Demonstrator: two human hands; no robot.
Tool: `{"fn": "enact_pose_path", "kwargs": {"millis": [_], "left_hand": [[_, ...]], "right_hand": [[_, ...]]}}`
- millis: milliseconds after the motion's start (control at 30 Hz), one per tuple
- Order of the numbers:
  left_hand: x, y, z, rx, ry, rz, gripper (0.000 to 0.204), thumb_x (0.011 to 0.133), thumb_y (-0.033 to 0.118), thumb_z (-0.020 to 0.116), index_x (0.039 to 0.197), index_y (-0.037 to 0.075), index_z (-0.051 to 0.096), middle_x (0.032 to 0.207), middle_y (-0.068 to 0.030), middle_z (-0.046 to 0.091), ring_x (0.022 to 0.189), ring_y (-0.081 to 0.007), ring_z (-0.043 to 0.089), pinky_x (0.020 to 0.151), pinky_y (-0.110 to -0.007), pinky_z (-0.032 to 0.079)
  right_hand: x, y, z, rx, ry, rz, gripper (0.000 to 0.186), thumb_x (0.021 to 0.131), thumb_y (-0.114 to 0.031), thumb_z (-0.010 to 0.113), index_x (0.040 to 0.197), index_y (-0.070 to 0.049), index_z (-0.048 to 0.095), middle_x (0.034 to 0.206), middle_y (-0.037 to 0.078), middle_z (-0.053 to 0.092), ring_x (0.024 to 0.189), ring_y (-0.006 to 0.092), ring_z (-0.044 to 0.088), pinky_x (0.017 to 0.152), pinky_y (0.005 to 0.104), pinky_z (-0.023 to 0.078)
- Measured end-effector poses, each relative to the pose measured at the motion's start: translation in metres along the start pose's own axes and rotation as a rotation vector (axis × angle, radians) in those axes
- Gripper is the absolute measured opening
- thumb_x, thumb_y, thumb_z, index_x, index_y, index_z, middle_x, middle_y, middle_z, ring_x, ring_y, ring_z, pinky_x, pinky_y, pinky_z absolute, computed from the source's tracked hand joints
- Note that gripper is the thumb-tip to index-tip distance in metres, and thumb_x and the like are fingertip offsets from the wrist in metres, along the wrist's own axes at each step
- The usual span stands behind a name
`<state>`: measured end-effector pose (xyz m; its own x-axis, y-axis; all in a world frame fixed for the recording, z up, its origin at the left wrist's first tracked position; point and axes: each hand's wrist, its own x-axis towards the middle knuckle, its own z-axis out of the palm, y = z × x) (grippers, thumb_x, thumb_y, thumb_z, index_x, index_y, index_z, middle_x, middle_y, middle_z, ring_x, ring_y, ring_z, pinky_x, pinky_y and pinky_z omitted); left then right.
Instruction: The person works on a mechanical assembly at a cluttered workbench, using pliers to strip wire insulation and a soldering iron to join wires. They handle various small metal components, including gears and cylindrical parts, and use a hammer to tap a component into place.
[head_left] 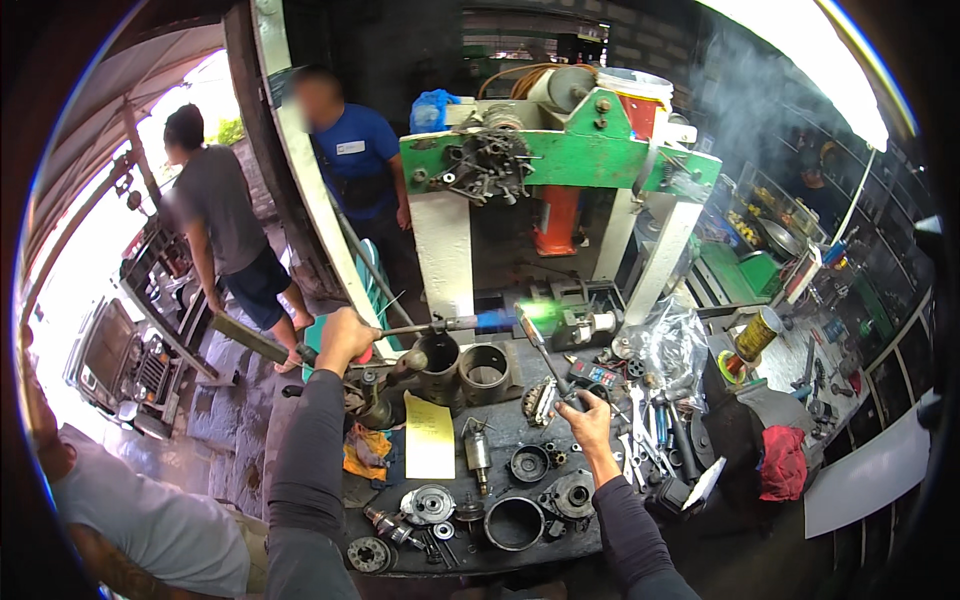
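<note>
My left hand (pixel 346 340) is closed around the handle end of a gas torch (pixel 462 323), whose tube points to the right. Out of its nozzle comes a blue flame (pixel 492 319) that turns green where it meets the head of a soldering iron (pixel 541 345). My right hand (pixel 588 416) grips that iron by its dark handle, the rod slanting up and to the left. Below the torch stand two metal cylinders (pixel 485 366). A yellow paper sheet (pixel 429 437), an armature (pixel 478 455) and a ring-shaped housing (pixel 514 524) lie on the dark workbench (pixel 395 482).
Wrenches (pixel 632 440) and a clear plastic bag (pixel 668 345) lie right of my right hand. A green-and-white press frame (pixel 440 240) stands behind. One person (pixel 356 150) stands beyond it, another (pixel 225 190) at left, and a third (pixel 150 500) close on my left.
</note>
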<state>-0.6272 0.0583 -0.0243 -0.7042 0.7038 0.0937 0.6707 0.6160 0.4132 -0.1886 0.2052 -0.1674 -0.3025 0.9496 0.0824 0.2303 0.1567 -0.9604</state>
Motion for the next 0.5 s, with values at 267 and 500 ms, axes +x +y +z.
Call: {"fn": "enact_pose_path", "kwargs": {"millis": [267, 500], "left_hand": [[-0.006, 0.003, -0.001, -0.041, 0.023, -0.027, 0.035, 0.072, 0.030, 0.087, 0.088, 0.000, 0.080, 0.086, -0.0248, 0.075, 0.084, -0.0399, 0.075, 0.078, -0.046, 0.058], [0.000, -0.001, 0.002, -0.004, 0.017, -0.007, 0.034, 0.071, 0.030, 0.087, 0.085, 0.000, 0.080, 0.085, -0.0253, 0.075, 0.082, -0.0396, 0.075, 0.078, -0.045, 0.059]], "right_hand": [[0.005, 0.016, 0.021, 0.090, -0.042, -0.014, 0.029, 0.078, -0.017, 0.088, 0.094, 0.003, 0.073, 0.073, -0.003, 0.064, 0.064, 0.0048, 0.052, 0.057, 0.0253, 0.041], [0.006, 0.016, 0.022, 0.042, -0.039, -0.006, 0.030, 0.079, -0.018, 0.088, 0.094, 0.003, 0.075, 0.072, -0.002, 0.065, 0.064, 0.0051, 0.053, 0.056, 0.0255, 0.042]]}}
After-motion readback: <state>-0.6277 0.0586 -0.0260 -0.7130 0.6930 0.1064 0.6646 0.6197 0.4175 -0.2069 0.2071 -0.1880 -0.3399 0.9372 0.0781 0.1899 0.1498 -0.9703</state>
